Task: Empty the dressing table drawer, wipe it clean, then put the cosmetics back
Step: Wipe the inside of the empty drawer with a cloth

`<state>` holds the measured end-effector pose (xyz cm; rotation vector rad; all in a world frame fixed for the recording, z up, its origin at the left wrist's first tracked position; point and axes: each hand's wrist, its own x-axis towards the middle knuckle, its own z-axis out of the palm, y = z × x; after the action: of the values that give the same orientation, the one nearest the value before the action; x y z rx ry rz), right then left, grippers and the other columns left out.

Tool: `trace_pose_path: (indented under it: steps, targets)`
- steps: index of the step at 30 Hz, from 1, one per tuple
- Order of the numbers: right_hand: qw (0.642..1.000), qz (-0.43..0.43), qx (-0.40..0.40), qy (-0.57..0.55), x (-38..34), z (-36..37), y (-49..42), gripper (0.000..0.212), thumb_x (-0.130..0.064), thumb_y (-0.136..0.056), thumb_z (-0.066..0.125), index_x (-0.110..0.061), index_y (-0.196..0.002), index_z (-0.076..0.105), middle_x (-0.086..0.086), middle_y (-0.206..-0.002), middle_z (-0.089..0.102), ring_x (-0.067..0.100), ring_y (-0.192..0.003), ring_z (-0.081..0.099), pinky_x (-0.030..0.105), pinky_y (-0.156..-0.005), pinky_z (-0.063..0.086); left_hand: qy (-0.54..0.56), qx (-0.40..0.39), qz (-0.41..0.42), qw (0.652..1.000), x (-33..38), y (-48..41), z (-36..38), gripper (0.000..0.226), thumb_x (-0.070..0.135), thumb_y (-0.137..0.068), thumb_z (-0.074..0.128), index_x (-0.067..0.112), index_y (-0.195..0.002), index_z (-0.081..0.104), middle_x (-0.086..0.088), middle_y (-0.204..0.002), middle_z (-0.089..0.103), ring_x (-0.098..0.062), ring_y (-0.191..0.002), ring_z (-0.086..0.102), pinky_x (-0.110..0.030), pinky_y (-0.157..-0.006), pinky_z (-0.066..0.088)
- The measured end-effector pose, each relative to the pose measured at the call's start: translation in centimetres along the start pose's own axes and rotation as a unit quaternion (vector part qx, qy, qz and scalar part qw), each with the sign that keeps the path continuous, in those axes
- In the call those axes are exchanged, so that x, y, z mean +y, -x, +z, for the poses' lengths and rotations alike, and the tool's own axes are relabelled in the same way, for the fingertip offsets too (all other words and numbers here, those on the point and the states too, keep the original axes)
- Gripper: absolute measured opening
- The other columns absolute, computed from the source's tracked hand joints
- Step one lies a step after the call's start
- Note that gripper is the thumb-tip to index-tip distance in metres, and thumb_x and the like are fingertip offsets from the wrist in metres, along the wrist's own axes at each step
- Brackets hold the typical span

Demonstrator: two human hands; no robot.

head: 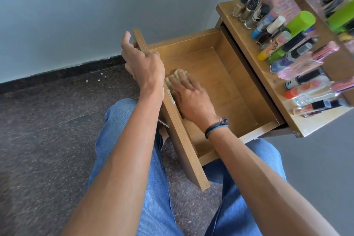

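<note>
No text can be read. The labels on the cosmetics (298, 22) standing in a row on the dressing table top (227, 12) show print and coloured graphics, but they are too blurred and too small to give any brand, word or number.

Wiping cloth (177, 75) mostly under right hand (191, 99), rightmost cosmetics (314, 90) blurred
</note>
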<state>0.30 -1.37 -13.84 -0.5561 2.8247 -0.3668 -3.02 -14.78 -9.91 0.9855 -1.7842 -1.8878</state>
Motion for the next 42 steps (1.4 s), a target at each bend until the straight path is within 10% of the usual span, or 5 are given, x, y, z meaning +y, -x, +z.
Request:
trace_pose_path:
  steps: [11, 24, 30, 37, 42]
  targets:
    - [0.994, 0.063, -0.084, 0.009, 6.5, -5.2, 0.5, 0.052, -0.033, -0.112, 0.032, -0.034, -0.163, 0.018, -0.01, -0.171, -0.001, 0.012, -0.157, -0.003, 0.033, -0.124, -0.002, 0.007, -0.008, -0.002, 1.0, -0.2, -0.2, 0.1, 0.076, -0.004, -0.087, 0.049, 0.035, -0.15, 0.033, 0.007, -0.146, 0.043, -0.025, -0.128, 0.049, -0.046, -0.104, 0.049]
    - [0.998, 0.039, -0.012, 0.046, 2.8, -1.4, 4.2, 0.054, -0.01, -0.105, 0.045, -0.023, -0.155, 0.033, 0.013, -0.165, 0.029, 0.032, -0.149, 0.035, 0.043, -0.118, 0.037, 0.001, 0.001, -0.004, 1.0, 0.1, 0.0, 0.0, 0.073, 0.014, -0.076, 0.04, 0.036, -0.146, 0.037, 0.005, -0.146, 0.043, -0.03, -0.125, 0.053, -0.048, -0.104, 0.048]
    - [0.997, -0.053, -0.021, 0.06, 1.1, -0.4, 5.4, 0.067, -0.003, -0.103, 0.051, -0.021, -0.161, 0.026, 0.005, -0.17, 0.015, 0.019, -0.157, 0.012, 0.029, -0.12, -0.008, 0.001, -0.006, 0.001, 1.0, -0.1, -0.1, -0.1, 0.072, 0.005, -0.082, 0.048, 0.034, -0.146, 0.037, 0.004, -0.144, 0.042, -0.026, -0.127, 0.049, -0.048, -0.105, 0.047]
    - [0.99, 0.059, -0.111, 0.063, 5.3, -3.9, 3.5, 0.045, -0.045, -0.109, 0.035, -0.052, -0.153, 0.03, 0.004, -0.155, 0.049, 0.023, -0.125, 0.062, 0.045, -0.102, 0.052, -0.008, 0.001, 0.0, 1.0, 0.2, 0.1, -0.2, 0.075, 0.011, -0.073, 0.041, 0.035, -0.144, 0.037, 0.005, -0.142, 0.046, -0.03, -0.123, 0.055, -0.048, -0.103, 0.049]
    - [0.981, 0.163, -0.092, 0.047, 8.2, -6.0, 3.5, 0.054, -0.029, -0.111, 0.038, -0.033, -0.162, 0.021, -0.006, -0.172, 0.005, 0.019, -0.156, 0.015, 0.039, -0.123, 0.02, -0.006, 0.003, -0.001, 1.0, 0.3, 0.1, -0.1, 0.075, 0.009, -0.075, 0.039, 0.034, -0.145, 0.037, 0.004, -0.142, 0.047, -0.032, -0.124, 0.055, -0.049, -0.101, 0.052]
